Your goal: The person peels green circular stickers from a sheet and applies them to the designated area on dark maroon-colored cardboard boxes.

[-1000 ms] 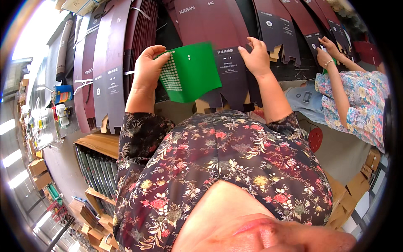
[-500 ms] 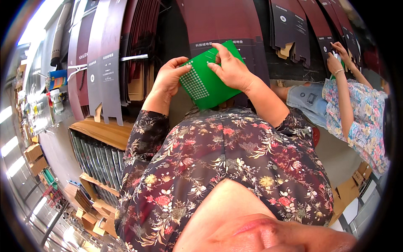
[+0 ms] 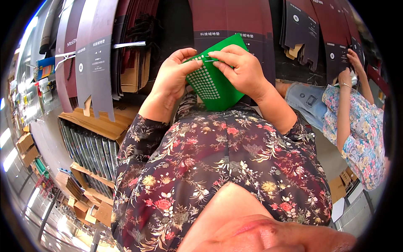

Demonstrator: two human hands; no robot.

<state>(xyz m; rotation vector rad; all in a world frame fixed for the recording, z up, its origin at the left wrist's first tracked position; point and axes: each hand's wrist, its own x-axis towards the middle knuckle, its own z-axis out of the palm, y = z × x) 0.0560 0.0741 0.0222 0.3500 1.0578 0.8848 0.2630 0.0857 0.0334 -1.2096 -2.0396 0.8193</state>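
A green sheet (image 3: pixel 228 94) with rows of small pale round dots (image 3: pixel 205 82), which look like stickers, is held up in front of my chest. My left hand (image 3: pixel 173 77) grips its left edge, thumb on the dotted face and fingers curled behind. Across the upper part of the sheet lies my right hand (image 3: pixel 248 73), its thumb and forefinger closed near the top row of dots. Thin whitish slivers show at those fingertips; whether they are pinched cannot be made out. The sheet bows slightly, its top corner rising behind my right fingers.
Dark red and grey printed cardboard sleeves (image 3: pixel 226 19) lie ahead, with stacks of them (image 3: pixel 94 63) to the left. A cardboard box (image 3: pixel 100 122) sits above a row of dark wrapped items (image 3: pixel 90 147). To the right, a co-worker in a floral shirt (image 3: pixel 357 130) handles something small.
My right hand has shifted its thumb and forefinger toward the upper dots. The green sheet has tilted and bowed more. The whole view has shifted slightly.
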